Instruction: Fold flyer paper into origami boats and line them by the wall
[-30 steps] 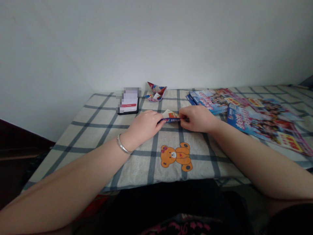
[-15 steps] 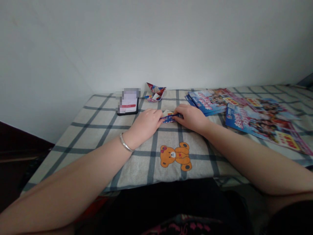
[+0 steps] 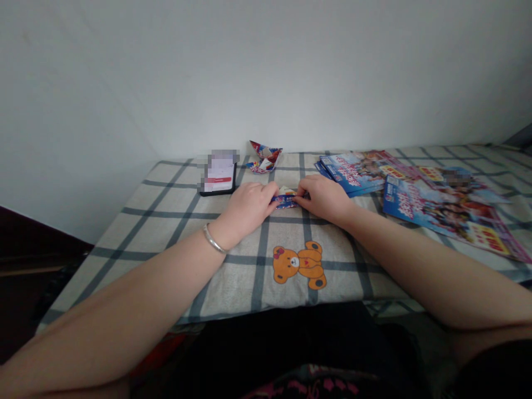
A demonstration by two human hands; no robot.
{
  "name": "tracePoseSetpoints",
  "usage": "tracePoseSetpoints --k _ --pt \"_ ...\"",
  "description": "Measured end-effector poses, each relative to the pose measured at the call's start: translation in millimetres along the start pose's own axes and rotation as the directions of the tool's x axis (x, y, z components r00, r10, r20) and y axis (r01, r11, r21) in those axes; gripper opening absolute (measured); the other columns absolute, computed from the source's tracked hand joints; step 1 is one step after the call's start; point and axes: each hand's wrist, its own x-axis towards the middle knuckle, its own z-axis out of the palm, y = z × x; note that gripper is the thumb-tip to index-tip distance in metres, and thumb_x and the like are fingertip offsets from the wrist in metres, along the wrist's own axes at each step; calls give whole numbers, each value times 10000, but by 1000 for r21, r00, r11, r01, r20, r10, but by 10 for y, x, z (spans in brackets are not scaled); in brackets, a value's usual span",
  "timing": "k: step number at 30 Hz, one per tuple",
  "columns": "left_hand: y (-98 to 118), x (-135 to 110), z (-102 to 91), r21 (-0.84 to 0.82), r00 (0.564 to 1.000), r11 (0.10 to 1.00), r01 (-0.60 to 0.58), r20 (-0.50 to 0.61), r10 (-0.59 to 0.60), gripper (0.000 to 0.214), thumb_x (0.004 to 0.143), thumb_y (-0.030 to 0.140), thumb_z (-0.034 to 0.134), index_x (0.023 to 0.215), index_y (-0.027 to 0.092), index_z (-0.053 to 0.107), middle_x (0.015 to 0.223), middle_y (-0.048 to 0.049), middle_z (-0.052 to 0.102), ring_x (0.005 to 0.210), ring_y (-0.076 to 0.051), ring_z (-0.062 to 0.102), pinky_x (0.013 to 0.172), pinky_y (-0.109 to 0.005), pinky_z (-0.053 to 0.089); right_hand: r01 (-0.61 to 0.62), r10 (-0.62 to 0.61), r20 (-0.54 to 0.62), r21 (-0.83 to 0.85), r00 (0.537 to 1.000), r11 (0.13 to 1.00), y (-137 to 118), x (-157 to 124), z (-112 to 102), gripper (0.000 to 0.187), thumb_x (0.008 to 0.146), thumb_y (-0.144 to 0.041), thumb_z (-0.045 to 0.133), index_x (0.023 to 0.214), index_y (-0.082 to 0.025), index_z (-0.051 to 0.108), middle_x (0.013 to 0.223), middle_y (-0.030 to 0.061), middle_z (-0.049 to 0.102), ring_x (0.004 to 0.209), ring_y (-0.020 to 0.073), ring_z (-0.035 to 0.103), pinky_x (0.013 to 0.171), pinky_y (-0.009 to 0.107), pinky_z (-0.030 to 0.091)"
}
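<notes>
A small piece of folded printed paper [image 3: 286, 201], blue in front with a pale flap behind, is pinched at both ends just above the checked cloth. Its left end is between the thumb and fingers of my left hand [image 3: 252, 204], which has a silver bangle on the wrist. The right end is in the closed fingers of my right hand [image 3: 324, 198]. Parts of the paper are hidden behind my fingers. Beyond it, near the wall, stands a folded paper boat [image 3: 271, 158] of similar print.
A phone [image 3: 219, 176] with a lit screen lies at the back left. Printed flyers [image 3: 353, 173] are stacked at the back right, with another flyer [image 3: 440, 213] nearer. The checked tablecloth [image 3: 233, 282] bears a bear picture [image 3: 299, 266]. A white wall [image 3: 291, 72] closes off the back.
Both hands have shifted very slightly, and the blue front of the folded paper now shows a little more between them. The other things have stayed put.
</notes>
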Motion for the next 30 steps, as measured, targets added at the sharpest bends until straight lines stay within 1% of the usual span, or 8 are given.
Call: tracePoseSetpoints --k 3,6,9,11,14,18,23,30 --pt "-11 12 -17 -62 1000 998 5 3 -5 277 915 249 673 1155 138 593 1039 -107 709 973 -249 661 875 -395 516 12 -11 16 -73 1000 997 22 -18 -62 139 904 -276 622 790 -198 633 886 72 692 908 231 611 724 315 403" --pt "-26 21 0 -140 999 989 -41 12 43 319 911 249 675 1211 174 595 1123 -95 696 1088 -253 630 989 -443 491 19 -14 38 -145 999 989 99 -50 -118 131 907 -271 603 805 -195 633 882 82 693 900 242 617 710 322 393" --pt "-45 19 45 -158 996 984 -83 -27 80 295 914 216 658 1206 209 618 1119 -55 697 1135 -237 605 1150 -538 350 14 -7 43 -162 999 987 173 -66 -143 126 894 -277 620 800 -195 635 872 82 694 896 246 619 712 324 391" --pt "-57 15 69 -172 997 983 -68 -45 61 286 912 206 655 1197 215 633 1109 -42 700 1136 -228 602 1196 -565 270 17 -11 44 -160 999 987 195 -64 -140 122 888 -273 627 796 -195 638 871 81 695 894 243 617 719 321 391" --pt "-66 14 74 -175 997 982 -70 -24 67 281 922 205 636 1202 225 655 1090 -43 708 1104 -229 607 1181 -574 282 20 -12 52 -145 999 989 195 -52 -118 121 886 -265 625 790 -192 635 870 79 695 875 233 611 718 315 386" --pt "-64 23 59 -152 981 970 -192 -32 189 340 937 147 583 1233 284 676 1219 -32 695 1175 -232 569 1159 -546 320 22 -17 38 -127 999 992 188 -45 -89 114 892 -259 611 806 -187 636 879 81 698 852 232 616 716 315 376" --pt "-47 25 74 -142 957 948 -285 6 289 433 927 61 531 1236 328 677 1258 38 707 1303 -224 498 1218 -551 230 19 -15 26 -160 1000 987 167 -38 -84 137 904 -269 595 811 -184 648 870 90 714 873 249 627 735 334 354" --pt "1 52 38 -116 946 946 -302 84 312 354 960 126 518 1241 268 680 1237 -36 707 1162 -195 615 1175 -499 326 -1 5 27 -178 1000 984 138 -25 -85 136 903 -264 583 825 -183 659 888 93 726 889 262 640 754 349 344"
